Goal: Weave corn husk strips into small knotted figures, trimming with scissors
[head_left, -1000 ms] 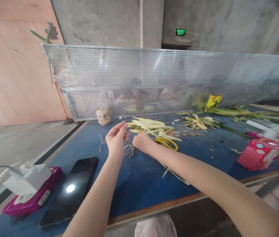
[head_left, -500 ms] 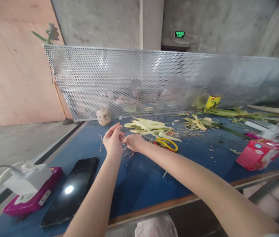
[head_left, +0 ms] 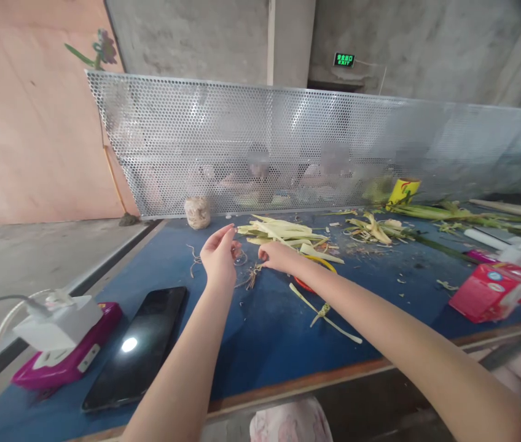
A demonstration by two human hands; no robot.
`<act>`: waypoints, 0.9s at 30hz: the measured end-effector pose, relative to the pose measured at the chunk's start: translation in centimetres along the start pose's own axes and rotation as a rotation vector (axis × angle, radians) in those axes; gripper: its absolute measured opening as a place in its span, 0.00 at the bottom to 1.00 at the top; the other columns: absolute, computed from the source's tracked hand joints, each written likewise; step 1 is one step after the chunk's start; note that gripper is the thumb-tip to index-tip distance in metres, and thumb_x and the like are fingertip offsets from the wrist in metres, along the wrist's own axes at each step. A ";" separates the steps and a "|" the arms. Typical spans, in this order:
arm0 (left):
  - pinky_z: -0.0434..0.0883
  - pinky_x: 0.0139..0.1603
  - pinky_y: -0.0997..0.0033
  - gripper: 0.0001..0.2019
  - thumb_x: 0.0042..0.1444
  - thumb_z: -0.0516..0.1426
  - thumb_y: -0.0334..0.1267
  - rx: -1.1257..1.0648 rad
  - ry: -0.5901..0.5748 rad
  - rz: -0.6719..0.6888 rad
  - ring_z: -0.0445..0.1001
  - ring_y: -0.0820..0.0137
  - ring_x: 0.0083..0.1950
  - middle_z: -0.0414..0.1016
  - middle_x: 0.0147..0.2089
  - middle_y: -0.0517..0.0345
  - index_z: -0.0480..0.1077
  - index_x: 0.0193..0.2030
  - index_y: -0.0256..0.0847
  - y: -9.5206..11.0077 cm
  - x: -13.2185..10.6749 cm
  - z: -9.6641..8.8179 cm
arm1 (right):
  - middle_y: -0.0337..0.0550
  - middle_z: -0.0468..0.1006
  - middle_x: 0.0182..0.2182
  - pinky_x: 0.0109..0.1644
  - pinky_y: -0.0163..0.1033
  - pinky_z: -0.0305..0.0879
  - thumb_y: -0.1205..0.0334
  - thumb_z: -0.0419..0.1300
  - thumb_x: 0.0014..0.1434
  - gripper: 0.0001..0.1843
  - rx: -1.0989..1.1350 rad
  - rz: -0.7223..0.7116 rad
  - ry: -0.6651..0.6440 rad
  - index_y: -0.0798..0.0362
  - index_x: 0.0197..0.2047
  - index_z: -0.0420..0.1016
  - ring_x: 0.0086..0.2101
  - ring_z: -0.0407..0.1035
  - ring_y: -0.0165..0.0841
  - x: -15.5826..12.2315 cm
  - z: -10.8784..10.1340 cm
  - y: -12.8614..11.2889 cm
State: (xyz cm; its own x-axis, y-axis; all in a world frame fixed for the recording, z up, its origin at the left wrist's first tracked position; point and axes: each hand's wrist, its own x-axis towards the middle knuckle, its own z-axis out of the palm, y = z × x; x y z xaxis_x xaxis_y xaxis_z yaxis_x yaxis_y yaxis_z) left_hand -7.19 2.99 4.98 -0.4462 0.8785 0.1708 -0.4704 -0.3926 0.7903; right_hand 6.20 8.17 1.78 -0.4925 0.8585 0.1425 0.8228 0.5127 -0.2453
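Note:
My left hand (head_left: 218,256) is raised just above the blue table (head_left: 260,344), fingers loosely curved and apart, thumb clear of the index finger. My right hand (head_left: 276,255) is closed in a pinch right beside it, knuckles toward me. A tangle of thin dry fibres (head_left: 251,274) lies on the table between and under both hands; the right fingers seem to grip a strand of it. A pile of pale yellow leaf strips (head_left: 283,232) lies just behind the hands. Yellow-handled scissors (head_left: 322,263) are partly hidden by my right forearm. One knotted strip (head_left: 324,312) lies under that arm.
A black phone (head_left: 138,347) and a white charger (head_left: 60,325) on a magenta box lie near left. A red carton (head_left: 491,293) sits right. A perforated metal screen (head_left: 316,147) backs the table, people behind it. A twine ball (head_left: 197,212), yellow cup (head_left: 401,190) and green stalks (head_left: 449,212) stand along it.
My right hand drew away to the right from the left hand, pulling the fibres. A knotted strip now shows under my right arm. The camera shifted slightly.

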 end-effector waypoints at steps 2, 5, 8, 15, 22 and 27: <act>0.54 0.17 0.79 0.11 0.33 0.64 0.35 0.006 -0.001 0.003 0.63 0.82 0.17 0.75 0.28 0.58 0.73 0.28 0.35 0.0 0.0 -0.1 | 0.44 0.78 0.36 0.35 0.31 0.60 0.73 0.59 0.49 0.14 -0.006 0.000 -0.009 0.56 0.41 0.73 0.34 0.70 0.30 0.0 0.1 -0.3; 0.54 0.17 0.79 0.11 0.33 0.64 0.35 0.007 -0.005 0.004 0.63 0.82 0.17 0.74 0.28 0.58 0.73 0.28 0.35 0.0 0.0 -0.1 | 0.43 0.78 0.34 0.34 0.30 0.58 0.75 0.58 0.49 0.15 -0.017 -0.018 -0.040 0.56 0.41 0.73 0.32 0.70 0.29 0.1 -0.2 -0.6; 0.53 0.17 0.79 0.12 0.32 0.64 0.35 0.006 -0.009 0.003 0.63 0.82 0.17 0.74 0.27 0.58 0.73 0.28 0.35 -0.1 0.0 -0.1 | 0.43 0.78 0.33 0.33 0.29 0.58 0.75 0.57 0.49 0.14 -0.037 -0.027 -0.065 0.56 0.41 0.73 0.32 0.70 0.28 0.2 -0.4 -0.8; 0.54 0.16 0.79 0.13 0.32 0.65 0.36 0.019 -0.010 -0.010 0.63 0.82 0.17 0.73 0.26 0.58 0.74 0.28 0.35 -0.1 -0.1 -0.1 | 0.49 0.78 0.38 0.35 0.31 0.58 0.78 0.52 0.51 0.16 -0.119 -0.027 -0.075 0.57 0.40 0.73 0.38 0.71 0.34 0.1 0.1 -1.3; 0.53 0.17 0.78 0.12 0.32 0.65 0.36 0.026 -0.017 -0.005 0.63 0.82 0.17 0.74 0.27 0.57 0.73 0.27 0.35 -0.2 0.0 -0.1 | 0.50 0.78 0.37 0.36 0.31 0.58 0.78 0.52 0.51 0.14 -0.147 -0.008 -0.087 0.58 0.39 0.73 0.38 0.72 0.34 0.2 0.2 -1.5; 0.53 0.17 0.78 0.12 0.32 0.65 0.35 0.028 -0.016 -0.003 0.63 0.82 0.17 0.74 0.27 0.57 0.73 0.27 0.34 -0.1 -0.1 0.0 | 0.51 0.77 0.38 0.37 0.32 0.59 0.77 0.51 0.53 0.14 -0.152 -0.023 -0.061 0.59 0.41 0.72 0.38 0.72 0.34 0.1 0.5 -1.2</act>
State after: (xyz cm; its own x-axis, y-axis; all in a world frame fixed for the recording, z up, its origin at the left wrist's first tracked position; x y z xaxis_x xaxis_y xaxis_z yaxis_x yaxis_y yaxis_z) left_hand -7.11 2.90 4.87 -0.4327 0.8840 0.1769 -0.4506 -0.3820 0.8069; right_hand 4.99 7.59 1.59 -0.5241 0.8472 0.0870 0.8423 0.5307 -0.0936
